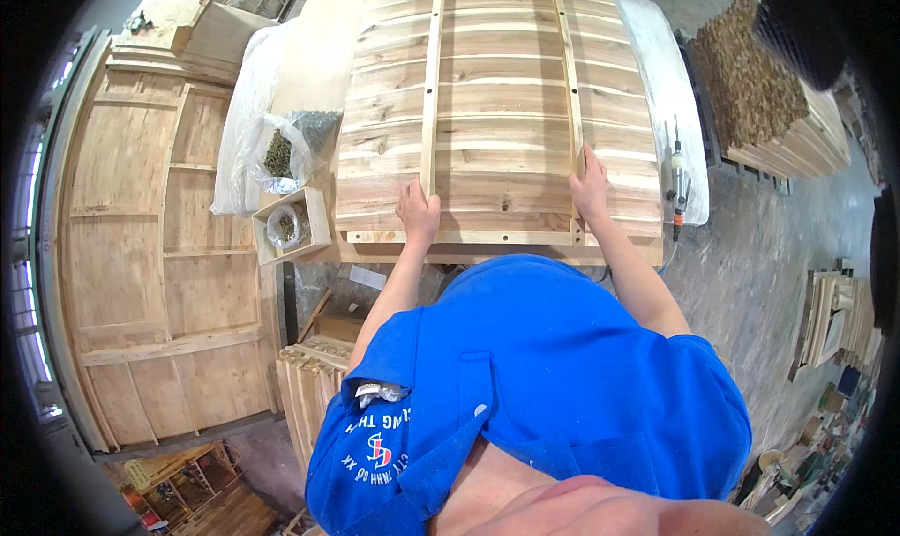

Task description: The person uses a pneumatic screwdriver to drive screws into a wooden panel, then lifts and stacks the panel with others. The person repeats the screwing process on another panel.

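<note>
A slatted wooden panel (506, 142) lies on the bench in front of me. Two long battens run away from me across its slats, both dotted with dark holes. My left hand (417, 210) is closed on the near end of the left batten (431, 96). Around the right batten (570, 86), a little farther from the panel's near edge, my right hand (589, 191) has its fingers wrapped. A crosswise batten (506, 237) with holes lies along the near edge, just beyond my body. My fingertips are partly hidden by the hands themselves.
Left of the panel are an open plastic bag of small dark pieces (278, 154) and a wooden box (319, 219) holding another bag. A pneumatic-looking screwdriver (678, 175) lies on the padded right edge. Stacked wooden strips (750, 86) stand at right; a large framed wooden panel (122, 255) is at left.
</note>
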A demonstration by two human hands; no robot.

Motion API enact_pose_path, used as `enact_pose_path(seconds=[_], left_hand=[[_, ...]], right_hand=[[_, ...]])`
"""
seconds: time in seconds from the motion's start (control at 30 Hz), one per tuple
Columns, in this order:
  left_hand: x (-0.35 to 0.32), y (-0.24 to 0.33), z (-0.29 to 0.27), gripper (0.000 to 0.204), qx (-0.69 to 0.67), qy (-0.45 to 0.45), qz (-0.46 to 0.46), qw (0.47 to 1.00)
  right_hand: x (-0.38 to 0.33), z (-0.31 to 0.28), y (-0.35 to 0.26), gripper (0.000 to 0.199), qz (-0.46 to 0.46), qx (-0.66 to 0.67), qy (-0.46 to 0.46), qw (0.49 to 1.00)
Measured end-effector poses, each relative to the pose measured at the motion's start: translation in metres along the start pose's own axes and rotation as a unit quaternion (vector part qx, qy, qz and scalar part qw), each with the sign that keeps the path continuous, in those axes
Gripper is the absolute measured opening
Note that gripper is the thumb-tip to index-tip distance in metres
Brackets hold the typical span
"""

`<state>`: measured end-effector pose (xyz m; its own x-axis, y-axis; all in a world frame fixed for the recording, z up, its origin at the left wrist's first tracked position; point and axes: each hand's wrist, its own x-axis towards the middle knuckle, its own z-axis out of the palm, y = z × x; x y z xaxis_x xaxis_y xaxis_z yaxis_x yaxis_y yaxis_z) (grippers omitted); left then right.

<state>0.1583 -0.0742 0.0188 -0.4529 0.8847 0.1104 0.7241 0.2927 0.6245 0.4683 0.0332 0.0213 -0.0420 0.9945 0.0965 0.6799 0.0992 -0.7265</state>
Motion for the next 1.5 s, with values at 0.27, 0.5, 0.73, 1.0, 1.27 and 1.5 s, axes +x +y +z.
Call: enact_pose_path(seconds=[0.27, 0.5, 0.73, 1.0, 1.27, 1.5], left_hand=[[-0.002, 0.004, -0.003, 0.049, -0.016, 0.004, -0.001, 1.000], [-0.001, 0.001, -0.002, 0.049, -0.019, 0.015, 0.002, 1.000], [-0.001, 0.004, -0.002, 0.049, -0.010, 0.021, 0.002, 1.000], [0.010, 0.008, -0.007, 0.059, -0.006, -0.029, -0.033, 0.999], [0.024, 0.006, -0.004, 0.064, -0.013, -0.064, -0.051, 0.997], [0.024, 0.002, 0.001, 0.067, -0.016, -0.057, -0.058, 0.997]], right_hand=[[-0.003, -0.002, -0.007, 0.065, -0.004, -0.002, 0.003, 1.000], [-0.002, -0.004, -0.002, 0.065, 0.022, 0.030, -0.002, 0.999], [-0.001, 0.000, -0.009, 0.064, 0.040, 0.036, -0.012, 0.998], [-0.004, 0.002, -0.011, 0.065, 0.013, 0.026, 0.008, 1.000], [-0.001, 0.002, -0.008, 0.065, 0.000, 0.033, -0.008, 0.999], [-0.002, -0.001, -0.016, 0.064, 0.011, 0.032, -0.011, 0.999]])
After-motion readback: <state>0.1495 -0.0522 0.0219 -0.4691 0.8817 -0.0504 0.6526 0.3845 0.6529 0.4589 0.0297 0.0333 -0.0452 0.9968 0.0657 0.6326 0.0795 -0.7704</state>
